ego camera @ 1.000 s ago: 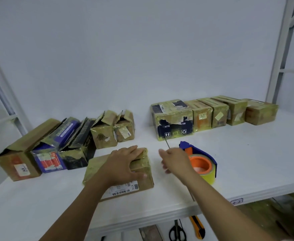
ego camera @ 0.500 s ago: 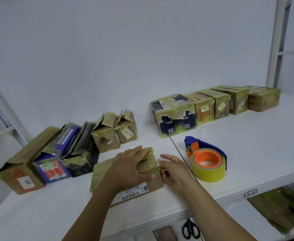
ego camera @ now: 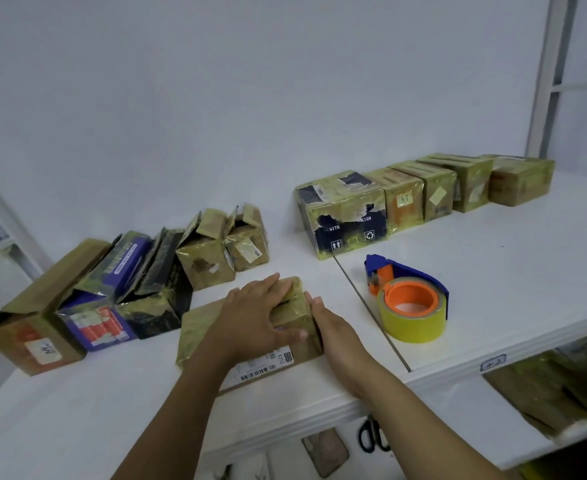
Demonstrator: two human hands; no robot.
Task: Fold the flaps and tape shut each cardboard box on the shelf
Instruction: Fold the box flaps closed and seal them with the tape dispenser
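Head: left hand (ego camera: 252, 318) flat atop box (ego camera: 203, 327), right hand (ego camera: 337, 332) flat against its 3 o'clock end; press flaps (ego camera: 294, 298) flush before taping.

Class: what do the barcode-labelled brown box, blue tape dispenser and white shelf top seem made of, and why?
Barcode-labelled brown box: cardboard, matte brown side, glossy taped top. Blue tape dispenser: likely plastic, smooth uniform colour. White shelf top: possibly painted metal or laminate, smooth.
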